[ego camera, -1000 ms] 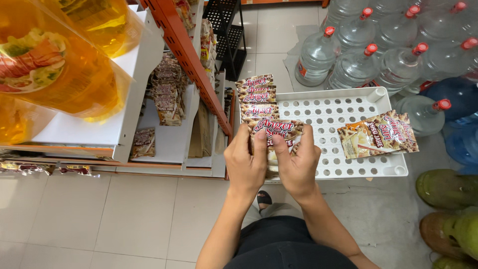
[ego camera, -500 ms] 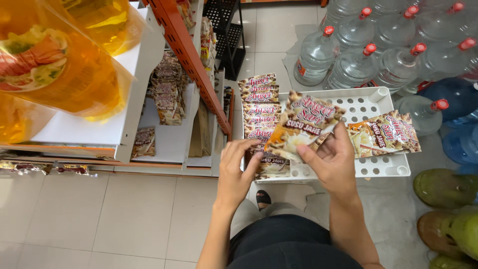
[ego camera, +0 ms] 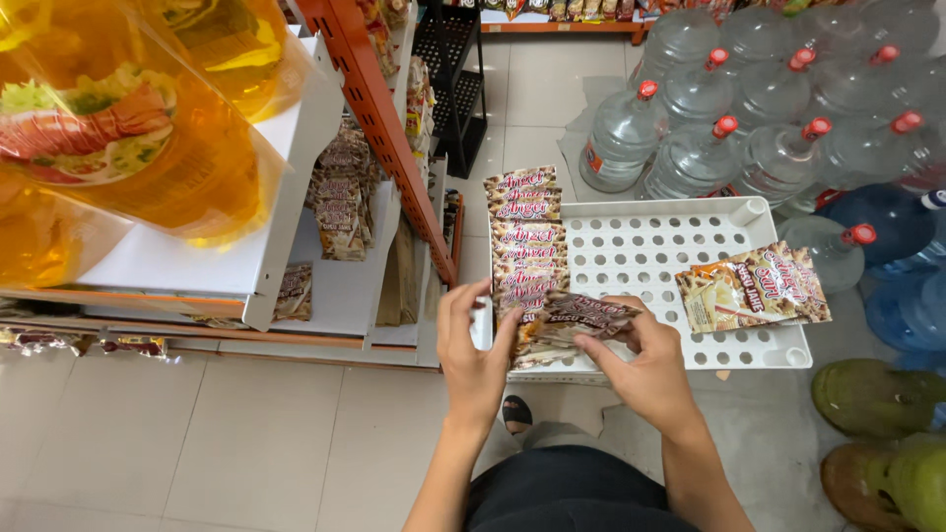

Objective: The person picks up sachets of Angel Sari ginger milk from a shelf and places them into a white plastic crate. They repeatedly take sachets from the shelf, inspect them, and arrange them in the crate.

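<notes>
My left hand (ego camera: 475, 347) and my right hand (ego camera: 645, 363) both grip a small bundle of brown sachets (ego camera: 572, 323) at the near left edge of a white perforated tray (ego camera: 650, 251). A column of the same sachets (ego camera: 522, 232) lies along the tray's left side, right above the bundle. Another loose group of sachets (ego camera: 754, 286) rests on the tray's right part, apart from my hands.
White shelves on an orange upright (ego camera: 379, 108) hold more sachets (ego camera: 340, 202) at left. Big yellow oil pouches (ego camera: 128, 148) hang close at top left. Large water bottles (ego camera: 729, 118) crowd behind the tray; green fruit (ego camera: 887, 433) lies at right.
The sachet bundle was lifted up over the tray by my right hand, then came back down to the tray's near left edge, where both hands hold it again.
</notes>
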